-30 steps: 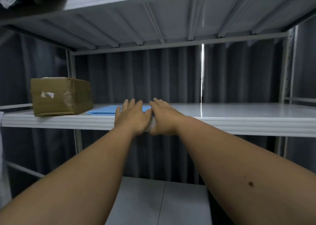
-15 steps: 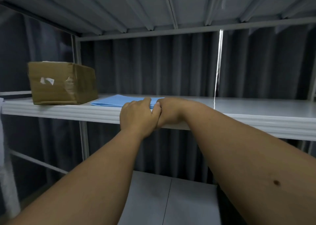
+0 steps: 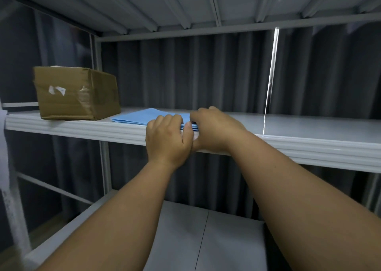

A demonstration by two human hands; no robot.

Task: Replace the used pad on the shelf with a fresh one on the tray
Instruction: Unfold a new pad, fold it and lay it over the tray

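A flat stack of light blue pads (image 3: 147, 116) lies on the white metal shelf (image 3: 309, 145), just right of a cardboard box. Both of my hands meet at the stack's near right corner, at the shelf's front edge. My left hand (image 3: 168, 138) has its fingers curled over the edge of the blue pads, thumb pressed against the corner. My right hand (image 3: 214, 129) is closed on the same corner from the right, fingertips on top of the pads. The corner itself is mostly hidden by my fingers. No tray is in view.
A taped brown cardboard box (image 3: 76, 93) stands on the shelf at the left. A grey shelf underside (image 3: 185, 4) hangs above, and a lower shelf (image 3: 206, 235) lies below. Dark curtains hang behind, with a bright slit (image 3: 270, 81). A white upright (image 3: 104, 165) stands at the left.
My fingers, flat on the pads a second ago, have curled and closed on the stack's corner. The camera has moved closer and tilted up slightly.
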